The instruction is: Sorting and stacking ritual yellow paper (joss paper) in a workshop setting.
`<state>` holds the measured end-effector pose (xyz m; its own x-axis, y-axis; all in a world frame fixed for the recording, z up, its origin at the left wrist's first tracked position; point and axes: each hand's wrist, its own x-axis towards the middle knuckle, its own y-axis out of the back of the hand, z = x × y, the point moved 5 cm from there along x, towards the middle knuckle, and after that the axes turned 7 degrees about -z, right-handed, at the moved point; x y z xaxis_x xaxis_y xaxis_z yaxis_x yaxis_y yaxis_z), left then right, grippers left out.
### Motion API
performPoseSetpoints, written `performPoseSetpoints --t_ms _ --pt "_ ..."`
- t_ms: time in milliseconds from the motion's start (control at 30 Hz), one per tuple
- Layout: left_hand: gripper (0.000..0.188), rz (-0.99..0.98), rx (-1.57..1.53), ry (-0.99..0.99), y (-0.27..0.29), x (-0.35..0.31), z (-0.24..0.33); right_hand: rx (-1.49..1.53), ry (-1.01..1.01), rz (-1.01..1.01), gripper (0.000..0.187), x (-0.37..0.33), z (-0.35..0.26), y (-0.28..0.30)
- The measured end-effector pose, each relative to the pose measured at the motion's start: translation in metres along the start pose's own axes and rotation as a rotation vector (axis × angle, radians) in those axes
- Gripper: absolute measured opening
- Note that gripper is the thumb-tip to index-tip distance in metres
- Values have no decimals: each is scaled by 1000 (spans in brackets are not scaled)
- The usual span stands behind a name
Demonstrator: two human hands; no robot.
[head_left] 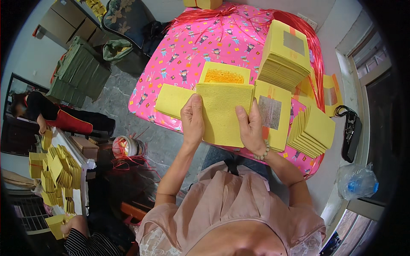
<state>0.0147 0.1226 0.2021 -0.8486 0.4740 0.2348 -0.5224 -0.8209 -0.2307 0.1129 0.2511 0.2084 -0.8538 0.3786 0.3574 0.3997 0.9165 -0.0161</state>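
Between my two hands I hold a stack of yellow paper (225, 117) upright over the near edge of the table. My left hand (193, 119) grips its left side, thumb on the front face. My right hand (252, 128) closes on the right side the same way, a beaded bracelet at its wrist. Behind the stack lies a yellow sheet with an orange print (224, 76). Left of it is a plain yellow pad (173, 100), partly under my left hand's side. To the right lies a yellow stack with a grey square (270, 112).
A pink patterned tablecloth (171, 64) covers the table. A tall yellow paper block (284, 55), fanned bundles (311, 132) and red strands (305, 32) lie on it. At left, two people work by another table piled with yellow bundles (62, 170). A bucket (128, 146) stands on the floor.
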Motion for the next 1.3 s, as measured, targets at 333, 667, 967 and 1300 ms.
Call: performPoseSetpoints --t_ms 333,667,967,1300 --pt "38 -7 171 -51 11 9 2 8 -73 -64 26 -2 3 -5" --pt "29 -198 -1 211 22 -5 -2 137 -109 -108 31 33 12 5" --pt "30 40 -8 197 79 3 3 40 -174 -457 28 70 24 -32" --pt "48 312 -6 120 158 14 -12 -562 -46 -740 37 147 56 -96"
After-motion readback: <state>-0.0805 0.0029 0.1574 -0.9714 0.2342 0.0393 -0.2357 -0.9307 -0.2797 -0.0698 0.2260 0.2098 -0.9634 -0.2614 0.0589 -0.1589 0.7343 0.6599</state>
